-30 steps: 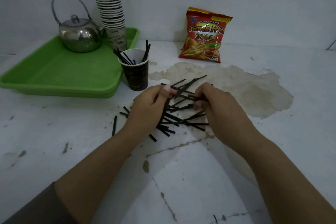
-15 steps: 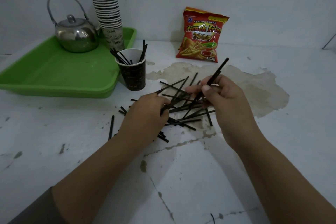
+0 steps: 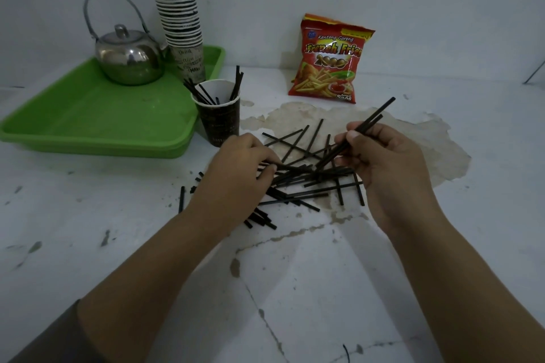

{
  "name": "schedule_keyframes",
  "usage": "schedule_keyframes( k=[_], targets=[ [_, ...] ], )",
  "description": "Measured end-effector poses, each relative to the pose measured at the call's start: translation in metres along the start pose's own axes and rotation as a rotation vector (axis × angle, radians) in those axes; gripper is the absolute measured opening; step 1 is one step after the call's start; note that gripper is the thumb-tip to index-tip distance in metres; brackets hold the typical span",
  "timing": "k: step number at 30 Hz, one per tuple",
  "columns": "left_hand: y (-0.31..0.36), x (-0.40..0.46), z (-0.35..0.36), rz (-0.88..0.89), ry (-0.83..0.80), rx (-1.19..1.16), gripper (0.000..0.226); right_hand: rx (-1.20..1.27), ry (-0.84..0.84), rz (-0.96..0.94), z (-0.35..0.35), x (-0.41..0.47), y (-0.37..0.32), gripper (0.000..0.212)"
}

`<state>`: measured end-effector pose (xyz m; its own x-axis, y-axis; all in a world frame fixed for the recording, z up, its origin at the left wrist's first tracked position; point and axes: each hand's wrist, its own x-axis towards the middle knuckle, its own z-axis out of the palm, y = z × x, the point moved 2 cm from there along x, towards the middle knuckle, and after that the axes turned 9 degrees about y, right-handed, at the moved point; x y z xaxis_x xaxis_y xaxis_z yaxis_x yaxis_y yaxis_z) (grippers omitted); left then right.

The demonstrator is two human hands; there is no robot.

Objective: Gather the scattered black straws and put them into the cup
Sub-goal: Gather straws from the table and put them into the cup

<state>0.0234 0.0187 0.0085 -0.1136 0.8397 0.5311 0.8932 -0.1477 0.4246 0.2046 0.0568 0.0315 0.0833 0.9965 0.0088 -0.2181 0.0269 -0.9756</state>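
Several black straws point(image 3: 303, 183) lie in a crossed heap on the white table between my hands. My right hand point(image 3: 383, 162) pinches a few straws point(image 3: 373, 118) that slant up to the right, their lower ends down in the heap. My left hand point(image 3: 239, 168) lies on the left side of the heap with curled fingers pinching a straw there. A dark paper cup point(image 3: 219, 121) with a white inside stands just beyond my left hand, and several straws stand in it.
A green tray point(image 3: 97, 121) at the left carries a steel kettle point(image 3: 128, 60) and a tall stack of paper cups point(image 3: 180, 15). A red French fries bag point(image 3: 330, 62) leans against the wall. A stained patch point(image 3: 427, 144) marks the table under my right hand.
My right hand has lifted a few straws out of the heap and tilted them up to the right. My left hand has settled lower on the heap's left side.
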Motion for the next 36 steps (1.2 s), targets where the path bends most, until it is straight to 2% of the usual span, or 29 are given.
schedule_keyframes(
  k=[6,9,12,15,19,23,26,30,33,36],
  targets=[
    [0.001,0.005,-0.019,0.077,0.137,-0.059,0.023,0.12,0.045,-0.023,-0.002,0.001,-0.003,0.013],
    [0.002,0.008,-0.03,0.026,0.249,-0.186,0.021,0.197,0.078,-0.052,-0.005,0.002,-0.006,0.029],
    [0.002,0.009,-0.035,-0.119,0.272,-0.437,0.019,0.132,0.084,-0.141,-0.004,-0.001,-0.008,0.048],
    [0.006,0.009,-0.036,-0.261,0.223,-0.743,0.022,-0.012,0.044,-0.252,0.003,-0.008,-0.009,0.053],
    [0.001,0.01,-0.035,-0.405,0.148,-1.069,0.026,-0.054,-0.024,-0.321,0.013,-0.02,-0.009,0.062],
    [-0.008,0.02,-0.046,-0.504,0.233,-1.392,0.018,-0.085,-0.029,-0.372,0.023,-0.02,-0.006,0.074],
    [-0.015,0.025,-0.06,-0.466,0.376,-1.409,0.025,-0.155,-0.043,-0.407,0.04,-0.015,-0.001,0.074],
    [-0.027,0.028,-0.069,-0.351,0.583,-1.159,0.022,-0.181,-0.05,-0.503,0.071,-0.009,-0.004,0.069],
    [-0.034,0.03,-0.071,-0.391,0.736,-1.118,0.019,-0.135,-0.023,-0.615,0.1,-0.005,-0.013,0.065],
    [-0.045,0.032,-0.068,-0.465,0.822,-1.01,0.018,-0.092,0.022,-0.71,0.127,0.0,-0.019,0.06]
  ],
)
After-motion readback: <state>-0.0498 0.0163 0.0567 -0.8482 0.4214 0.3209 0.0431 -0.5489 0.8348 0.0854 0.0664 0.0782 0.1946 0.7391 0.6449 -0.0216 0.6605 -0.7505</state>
